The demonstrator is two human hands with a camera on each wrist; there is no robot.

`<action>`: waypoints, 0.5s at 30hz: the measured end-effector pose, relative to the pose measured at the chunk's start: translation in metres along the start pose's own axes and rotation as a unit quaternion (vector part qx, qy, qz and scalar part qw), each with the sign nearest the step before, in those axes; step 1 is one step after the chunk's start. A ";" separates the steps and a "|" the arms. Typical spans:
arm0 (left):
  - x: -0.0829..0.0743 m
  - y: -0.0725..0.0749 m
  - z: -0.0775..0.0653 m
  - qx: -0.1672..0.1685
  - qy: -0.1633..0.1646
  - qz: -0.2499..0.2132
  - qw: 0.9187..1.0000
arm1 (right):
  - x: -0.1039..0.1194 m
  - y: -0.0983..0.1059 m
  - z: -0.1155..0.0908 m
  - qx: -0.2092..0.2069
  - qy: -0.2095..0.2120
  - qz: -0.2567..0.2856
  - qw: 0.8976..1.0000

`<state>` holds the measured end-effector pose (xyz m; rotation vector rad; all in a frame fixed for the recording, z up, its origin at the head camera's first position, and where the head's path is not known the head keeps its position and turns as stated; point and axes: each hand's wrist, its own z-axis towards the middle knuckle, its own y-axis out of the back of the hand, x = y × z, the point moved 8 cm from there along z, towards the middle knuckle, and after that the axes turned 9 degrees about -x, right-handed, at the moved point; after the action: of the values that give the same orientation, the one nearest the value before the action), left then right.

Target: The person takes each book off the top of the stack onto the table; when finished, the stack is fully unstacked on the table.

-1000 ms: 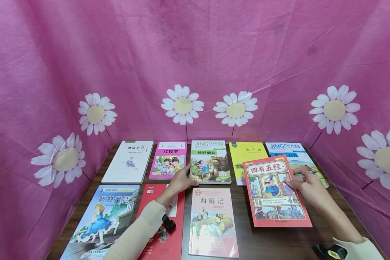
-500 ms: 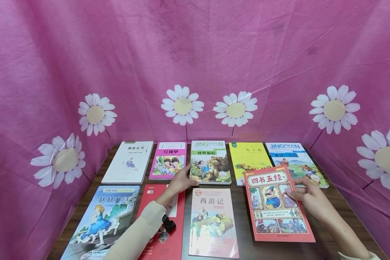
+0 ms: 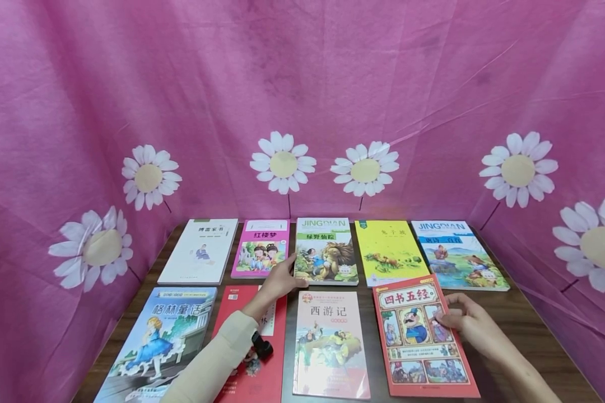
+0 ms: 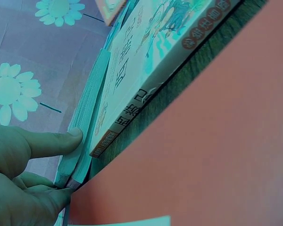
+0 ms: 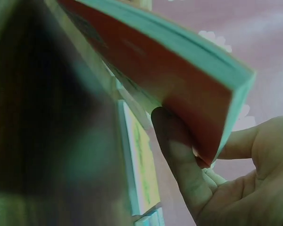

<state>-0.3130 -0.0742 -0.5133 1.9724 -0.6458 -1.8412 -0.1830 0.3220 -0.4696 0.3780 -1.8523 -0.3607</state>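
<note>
My left hand holds the near left corner of a green-and-white paperback book in the back row, thumb on its front edge. In the left wrist view the thumb of this left hand lies straight along the page edges. My right hand pinches the right edge of a red comic-style book, thumb on the cover. The right wrist view shows that red book tilted above the table, the fingers of my right hand under it. Its near edge is raised; contact with the table cannot be told.
Behind lie a white book, a pink book, a yellow book and a blue book. In front are a fairy-tale book, a red book under my left forearm and a pale pink book. A pink curtain hangs behind.
The right hand has brought the red comic-style book down and toward me, uncovering the yellow and blue books. My left hand has stayed at the green-and-white book's corner.
</note>
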 end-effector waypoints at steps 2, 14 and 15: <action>0.000 0.000 0.000 0.001 -0.001 -0.001 1.000 | -0.006 -0.002 0.001 0.000 -0.007 -0.005 1.000; -0.002 0.002 -0.002 0.000 -0.005 0.001 1.000 | -0.024 -0.003 0.005 -0.040 -0.019 -0.085 0.995; -0.002 0.002 -0.002 0.000 -0.005 0.001 1.000 | -0.024 -0.003 0.005 -0.047 -0.007 -0.116 0.992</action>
<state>-0.3111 -0.0749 -0.5106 1.9633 -0.6517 -1.8501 -0.1805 0.3304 -0.4928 0.5286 -1.8016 -0.6079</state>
